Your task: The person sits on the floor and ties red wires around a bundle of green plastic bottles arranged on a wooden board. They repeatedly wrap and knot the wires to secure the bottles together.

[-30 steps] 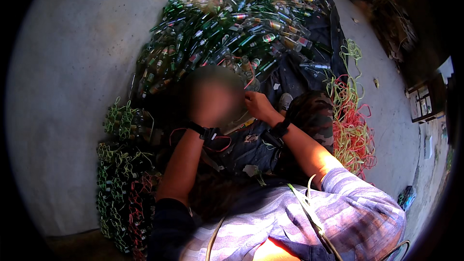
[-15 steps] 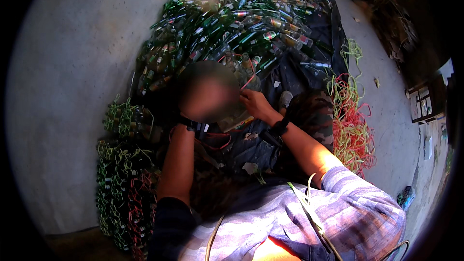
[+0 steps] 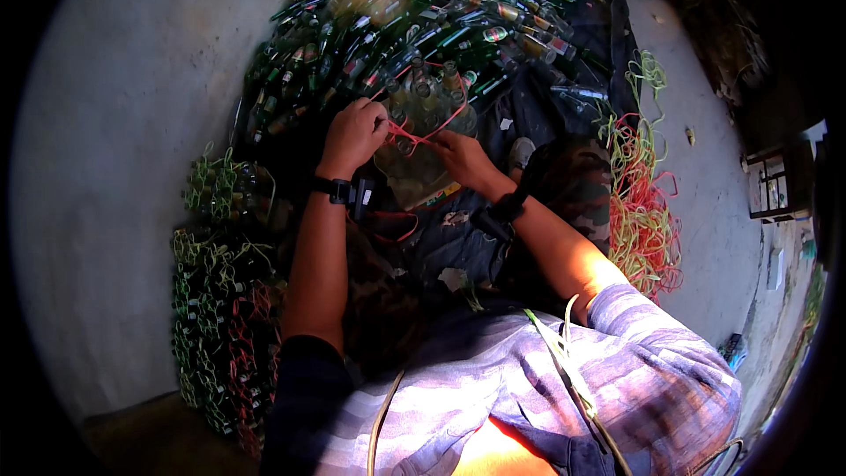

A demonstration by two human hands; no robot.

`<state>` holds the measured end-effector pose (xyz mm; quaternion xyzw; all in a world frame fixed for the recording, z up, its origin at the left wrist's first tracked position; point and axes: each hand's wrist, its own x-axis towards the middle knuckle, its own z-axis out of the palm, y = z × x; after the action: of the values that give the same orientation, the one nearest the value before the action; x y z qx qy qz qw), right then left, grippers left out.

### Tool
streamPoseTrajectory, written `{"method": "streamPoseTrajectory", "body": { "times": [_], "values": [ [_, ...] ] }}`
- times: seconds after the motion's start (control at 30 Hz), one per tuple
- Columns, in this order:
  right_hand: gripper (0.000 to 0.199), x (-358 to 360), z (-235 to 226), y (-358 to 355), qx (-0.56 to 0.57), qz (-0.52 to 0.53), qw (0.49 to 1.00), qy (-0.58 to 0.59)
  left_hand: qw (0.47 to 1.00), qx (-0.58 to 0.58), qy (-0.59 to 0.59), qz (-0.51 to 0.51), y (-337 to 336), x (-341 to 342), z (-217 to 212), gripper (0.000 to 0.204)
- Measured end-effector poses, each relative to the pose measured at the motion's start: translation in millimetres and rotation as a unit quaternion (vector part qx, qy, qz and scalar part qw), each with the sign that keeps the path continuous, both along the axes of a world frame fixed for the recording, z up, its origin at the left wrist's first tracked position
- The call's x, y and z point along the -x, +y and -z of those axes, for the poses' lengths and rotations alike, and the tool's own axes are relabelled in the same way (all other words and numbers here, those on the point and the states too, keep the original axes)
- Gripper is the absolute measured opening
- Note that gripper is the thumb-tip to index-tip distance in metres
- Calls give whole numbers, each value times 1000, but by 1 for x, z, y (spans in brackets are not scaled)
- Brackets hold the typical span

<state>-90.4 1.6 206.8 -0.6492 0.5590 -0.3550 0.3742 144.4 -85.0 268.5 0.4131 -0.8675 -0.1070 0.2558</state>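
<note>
Over concrete, left grip and right grip hold red cord.

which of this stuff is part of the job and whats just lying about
Part of the job:
red cord between left hand and right hand
glass bottles inside its loop
likely spare: cord tangle, bottle heap

Likely lying about:
dark frame, far right
bluish bundle, lower right

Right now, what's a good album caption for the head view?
Left-hand grip on red cord looped around clustered bottles, right-hand grip close by, green bottles heaped beyond.
</note>
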Motion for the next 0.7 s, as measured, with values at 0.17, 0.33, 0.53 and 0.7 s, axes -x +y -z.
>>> {"method": "streamPoseTrajectory", "body": {
  "times": [0.17,0.33,0.53,0.7],
  "values": [
    [22,-3,-4,2,1,-9,1000,25,999,36,-3,2,-1,3,3,7],
    [23,-5,-6,3,-6,-15,1000,14,996,85,-17,0,-4,10,5,6],
    [26,-7,-1,4,11,-21,1000,-17,996,78,-26,-26,-11,16,12,3],
    [26,-7,3,3,4,-18,1000,-22,992,124,25,16,-20,16,13,5]
  ]
}}
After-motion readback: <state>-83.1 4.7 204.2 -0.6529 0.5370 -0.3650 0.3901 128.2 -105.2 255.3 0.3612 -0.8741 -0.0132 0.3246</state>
